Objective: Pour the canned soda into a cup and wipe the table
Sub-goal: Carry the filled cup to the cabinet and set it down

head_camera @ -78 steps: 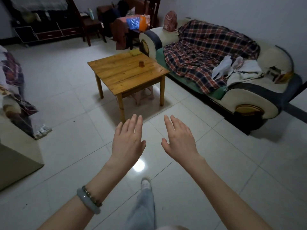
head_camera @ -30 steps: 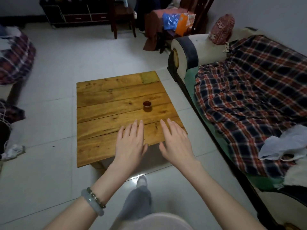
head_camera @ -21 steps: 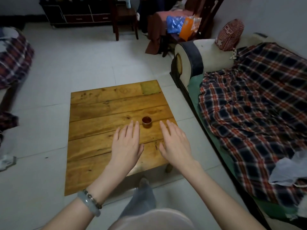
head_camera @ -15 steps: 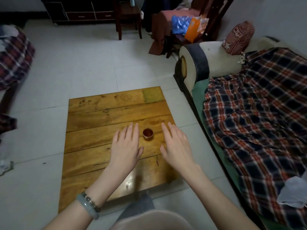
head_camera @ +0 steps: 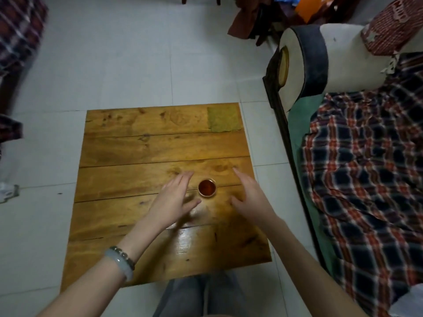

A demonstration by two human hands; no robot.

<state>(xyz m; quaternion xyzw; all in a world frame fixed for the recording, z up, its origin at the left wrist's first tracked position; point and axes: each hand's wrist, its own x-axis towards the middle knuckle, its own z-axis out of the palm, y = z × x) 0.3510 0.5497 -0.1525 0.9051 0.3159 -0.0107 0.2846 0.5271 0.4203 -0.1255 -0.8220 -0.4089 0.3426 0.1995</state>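
Note:
A small round cup (head_camera: 207,187) with a reddish-brown inside stands near the middle of the low wooden table (head_camera: 137,165). A flat yellow-green cloth (head_camera: 223,118) lies at the table's far right corner. My left hand (head_camera: 176,201) hovers just left of the cup, fingers stretched out, holding nothing. To the cup's right, my right hand (head_camera: 250,197) is spread flat and empty. Neither hand touches the cup. No soda can is in view.
A sofa with a plaid blanket (head_camera: 366,170) runs along the table's right side, its rounded armrest (head_camera: 320,60) at the far end. Pale floor tiles (head_camera: 114,60) surround the table. Chairs with bags stand at the far top. My legs (head_camera: 201,294) touch the near edge.
I have walked up to the table and now look straight down on it. Both open hands have come forward to flank the cup. The left hand is blurred from motion.

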